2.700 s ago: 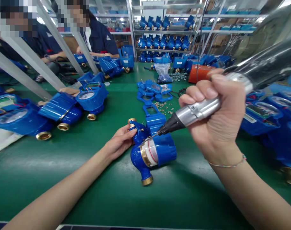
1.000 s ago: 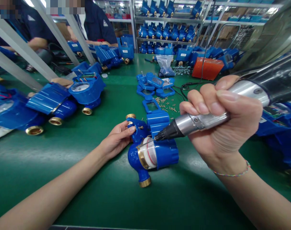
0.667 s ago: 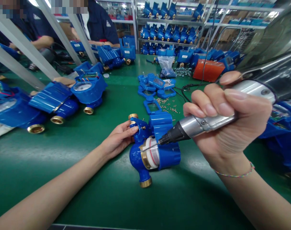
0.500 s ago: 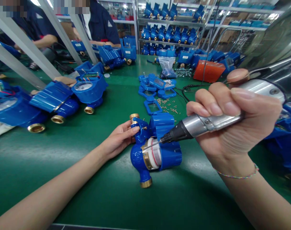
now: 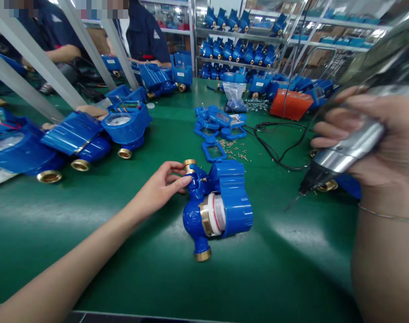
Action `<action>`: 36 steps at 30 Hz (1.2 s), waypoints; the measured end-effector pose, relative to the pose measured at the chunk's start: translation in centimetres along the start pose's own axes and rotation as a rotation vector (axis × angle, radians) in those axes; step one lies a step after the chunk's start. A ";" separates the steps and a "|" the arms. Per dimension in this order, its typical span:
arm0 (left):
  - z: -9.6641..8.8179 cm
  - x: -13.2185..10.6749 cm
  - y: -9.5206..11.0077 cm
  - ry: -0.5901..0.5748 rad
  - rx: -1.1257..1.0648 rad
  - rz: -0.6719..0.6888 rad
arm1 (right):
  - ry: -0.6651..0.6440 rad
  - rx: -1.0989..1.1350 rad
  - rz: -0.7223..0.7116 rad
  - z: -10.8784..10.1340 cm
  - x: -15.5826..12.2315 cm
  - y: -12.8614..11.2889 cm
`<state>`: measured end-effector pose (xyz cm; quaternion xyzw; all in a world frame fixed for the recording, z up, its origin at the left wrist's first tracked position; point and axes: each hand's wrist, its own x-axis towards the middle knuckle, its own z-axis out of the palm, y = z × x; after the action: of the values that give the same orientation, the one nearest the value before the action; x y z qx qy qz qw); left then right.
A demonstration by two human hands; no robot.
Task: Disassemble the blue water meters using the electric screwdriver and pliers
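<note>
A blue water meter (image 5: 218, 206) with brass fittings lies on its side on the green table (image 5: 130, 251), its white ring and brass collar showing. My left hand (image 5: 159, 188) rests on its upper left end by the brass port, fingers curled against the body. My right hand (image 5: 376, 143) is wrapped round a silver electric screwdriver (image 5: 339, 157), blurred by motion. The bit tip hangs in the air to the right of the meter, well apart from it.
Several blue meters (image 5: 86, 141) lie at the left. Blue cover frames (image 5: 219, 123) and loose small screws (image 5: 236, 152) sit behind the meter. A black cable (image 5: 275, 143), an orange box (image 5: 290, 104) and a plastic bag (image 5: 234, 96) are further back. Other people work at the far left.
My right hand has pulled the screwdriver away from the meter's collar to the right. My left hand stays on the meter, which has barely moved.
</note>
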<state>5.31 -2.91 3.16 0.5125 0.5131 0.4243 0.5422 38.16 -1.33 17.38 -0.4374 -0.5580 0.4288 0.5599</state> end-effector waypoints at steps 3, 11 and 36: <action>-0.3 -2.3 1.8 0.176 0.322 0.256 | -0.188 -0.163 0.234 -1.1 1.1 2.8; 2.5 -7.3 2.1 -0.052 0.802 0.679 | -0.416 -0.971 0.335 -0.9 2.8 11.0; -2.8 -3.5 -1.8 0.163 0.462 0.263 | -0.237 0.053 0.388 6.1 -7.0 12.6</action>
<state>2.05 -6.19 1.96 0.6490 0.5672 0.4026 0.3083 32.05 -4.89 3.44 -0.4684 -0.5139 0.5913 0.4085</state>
